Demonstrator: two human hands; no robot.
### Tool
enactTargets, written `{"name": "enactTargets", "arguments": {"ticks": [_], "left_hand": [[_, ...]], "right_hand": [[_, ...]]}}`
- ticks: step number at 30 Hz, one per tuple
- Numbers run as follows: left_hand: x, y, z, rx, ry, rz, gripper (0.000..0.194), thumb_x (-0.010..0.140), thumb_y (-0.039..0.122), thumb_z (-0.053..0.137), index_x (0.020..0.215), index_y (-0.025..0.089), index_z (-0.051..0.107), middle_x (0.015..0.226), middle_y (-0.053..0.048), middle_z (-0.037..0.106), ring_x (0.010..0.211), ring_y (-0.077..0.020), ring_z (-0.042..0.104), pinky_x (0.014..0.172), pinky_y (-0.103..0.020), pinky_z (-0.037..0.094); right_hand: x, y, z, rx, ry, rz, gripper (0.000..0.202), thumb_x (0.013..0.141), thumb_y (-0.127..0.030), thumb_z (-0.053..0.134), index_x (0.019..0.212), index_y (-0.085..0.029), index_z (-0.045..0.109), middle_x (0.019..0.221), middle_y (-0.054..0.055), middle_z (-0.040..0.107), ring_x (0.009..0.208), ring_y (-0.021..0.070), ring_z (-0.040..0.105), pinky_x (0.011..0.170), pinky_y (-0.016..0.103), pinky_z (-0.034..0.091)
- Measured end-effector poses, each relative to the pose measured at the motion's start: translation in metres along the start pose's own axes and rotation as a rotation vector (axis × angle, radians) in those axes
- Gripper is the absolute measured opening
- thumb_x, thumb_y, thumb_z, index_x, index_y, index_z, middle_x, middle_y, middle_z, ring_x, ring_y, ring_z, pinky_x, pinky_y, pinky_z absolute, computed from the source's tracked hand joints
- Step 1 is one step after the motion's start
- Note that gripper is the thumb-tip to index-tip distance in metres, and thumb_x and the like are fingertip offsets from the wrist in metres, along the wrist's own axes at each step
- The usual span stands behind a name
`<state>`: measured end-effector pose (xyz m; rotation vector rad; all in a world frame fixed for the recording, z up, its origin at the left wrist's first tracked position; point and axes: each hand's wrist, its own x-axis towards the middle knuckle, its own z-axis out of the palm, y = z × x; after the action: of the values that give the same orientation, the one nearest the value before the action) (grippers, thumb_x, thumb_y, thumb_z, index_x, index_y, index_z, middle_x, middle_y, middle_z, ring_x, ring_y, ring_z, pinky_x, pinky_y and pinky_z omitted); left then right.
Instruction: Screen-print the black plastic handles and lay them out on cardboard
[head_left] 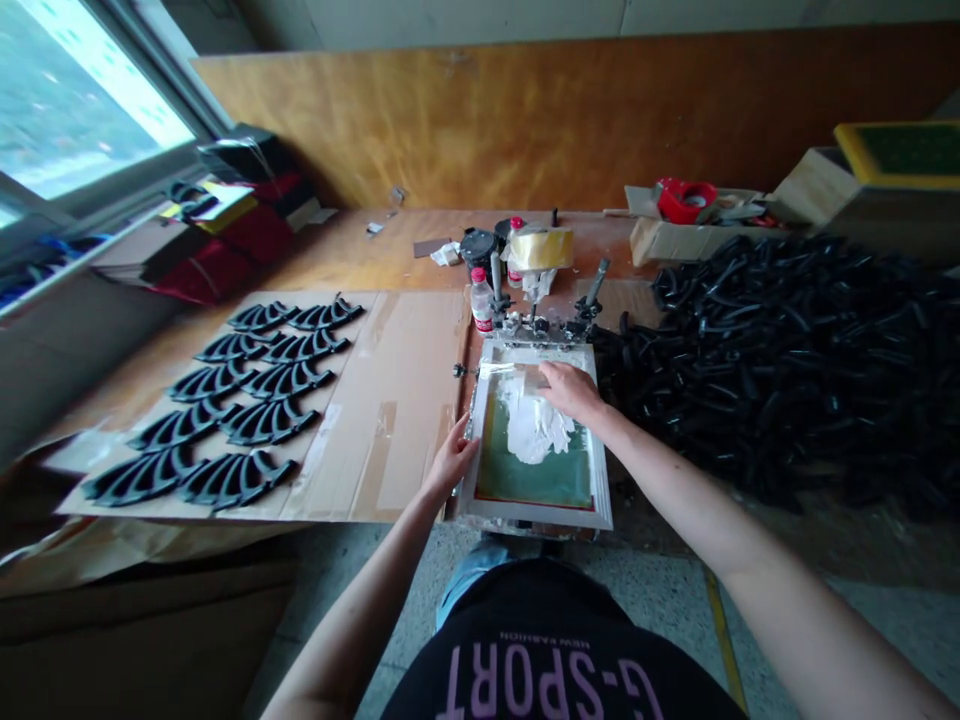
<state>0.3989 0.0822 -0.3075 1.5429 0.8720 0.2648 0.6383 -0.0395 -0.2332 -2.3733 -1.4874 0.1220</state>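
Note:
A screen printing frame (602, 480) with a green mesh lies in front of me, clamped at its far end in a metal hinge fixture (544, 328). White ink (534, 428) is spread in a thick patch over the upper and middle mesh. My right hand (571, 391) is closed on a squeegee (517, 376), a pale flat blade smeared with white near the far end of the mesh. At the frame's left edge, my left hand (454, 456) is closed on the rim, its thumb side uppermost. Whatever lies under the screen is hidden.
On the left, black fan-shaped strips (247, 425) lie in two columns on cardboard (409, 400). A large heap of black parts (772, 360) is at the right. Behind the frame stand a red-capped bottle (481, 302), a tape roll (540, 247) and dark pots (478, 246).

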Motion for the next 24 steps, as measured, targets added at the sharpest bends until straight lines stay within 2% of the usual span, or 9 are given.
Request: {"name": "enactTargets", "arguments": {"ticks": [3,5,8,10,12,16,20,22,24], "left_hand": [[0.004,-0.005,-0.003,0.021,-0.017,-0.016,0.076,0.079,0.046,0.062,0.146,0.016,0.040,0.066,0.003,0.054,0.053,-0.0085,0.046,0.046,-0.019,0.034],[0.003,-0.006,-0.006,0.020,-0.037,-0.021,0.075,0.079,0.049,0.062,0.144,0.017,0.042,0.068,0.003,0.055,0.054,-0.0087,0.047,0.047,-0.019,0.034],[0.002,-0.009,-0.007,0.013,-0.036,-0.008,0.073,0.079,0.051,0.062,0.142,0.019,0.045,0.071,0.002,0.059,0.056,-0.0095,0.050,0.049,-0.020,0.037],[0.002,-0.010,-0.007,0.017,-0.022,-0.004,0.073,0.079,0.052,0.062,0.141,0.018,0.047,0.073,0.001,0.060,0.058,-0.0102,0.052,0.051,-0.020,0.039],[0.001,-0.009,-0.005,0.020,-0.009,-0.006,0.072,0.078,0.052,0.063,0.140,0.017,0.048,0.073,0.001,0.061,0.060,-0.0107,0.053,0.053,-0.021,0.040],[-0.001,-0.003,-0.004,-0.003,-0.013,-0.016,0.074,0.078,0.052,0.063,0.141,0.016,0.046,0.076,-0.001,0.063,0.065,-0.0124,0.057,0.056,-0.022,0.043],[-0.003,0.002,-0.003,-0.041,-0.019,-0.030,0.075,0.077,0.051,0.064,0.141,0.016,0.045,0.075,0.000,0.063,0.063,-0.0122,0.056,0.054,-0.022,0.042],[-0.005,0.006,-0.003,-0.048,-0.018,-0.036,0.076,0.077,0.050,0.065,0.141,0.015,0.045,0.074,0.000,0.063,0.063,-0.0125,0.057,0.054,-0.022,0.042],[-0.009,0.015,-0.006,-0.059,-0.027,-0.041,0.078,0.075,0.050,0.066,0.142,0.016,0.043,0.073,0.000,0.064,0.062,-0.0130,0.057,0.054,-0.022,0.042]], "right_hand": [[-0.019,-0.008,0.015,-0.048,-0.075,-0.038,0.012,0.085,-0.017,0.058,0.095,-0.017,0.064,0.096,0.009,0.068,0.091,0.0228,0.062,0.079,0.031,0.044],[-0.043,-0.009,0.020,-0.043,-0.072,-0.150,0.016,0.085,-0.011,0.052,0.091,-0.017,0.065,0.093,0.009,0.068,0.089,0.0215,0.061,0.076,0.029,0.043],[-0.075,-0.009,0.014,0.004,-0.133,-0.378,0.024,0.083,-0.005,0.048,0.089,-0.019,0.066,0.089,0.006,0.068,0.086,0.0189,0.060,0.072,0.027,0.041],[-0.082,-0.008,0.006,0.022,-0.193,-0.454,0.021,0.080,-0.006,0.051,0.085,-0.021,0.066,0.087,0.003,0.068,0.083,0.0175,0.060,0.069,0.026,0.040],[-0.077,-0.008,0.002,0.023,-0.197,-0.434,0.017,0.079,-0.009,0.055,0.082,-0.022,0.066,0.085,0.001,0.068,0.082,0.0172,0.060,0.067,0.026,0.039],[-0.072,-0.009,0.017,-0.004,-0.022,-0.303,0.020,0.083,-0.010,0.053,0.091,-0.021,0.068,0.092,0.004,0.068,0.089,0.0188,0.060,0.072,0.027,0.041],[-0.091,-0.008,0.030,0.034,-0.034,-0.372,0.024,0.083,-0.008,0.053,0.096,-0.020,0.068,0.094,0.004,0.069,0.086,0.0179,0.061,0.071,0.026,0.042],[-0.089,-0.009,0.024,0.063,-0.060,-0.351,0.017,0.085,-0.014,0.056,0.094,-0.022,0.069,0.088,0.002,0.069,0.083,0.0170,0.062,0.070,0.025,0.042],[-0.069,-0.013,0.011,0.089,-0.032,-0.271,0.016,0.086,-0.022,0.060,0.100,-0.025,0.068,0.091,0.000,0.070,0.084,0.0168,0.063,0.071,0.025,0.043]]}}
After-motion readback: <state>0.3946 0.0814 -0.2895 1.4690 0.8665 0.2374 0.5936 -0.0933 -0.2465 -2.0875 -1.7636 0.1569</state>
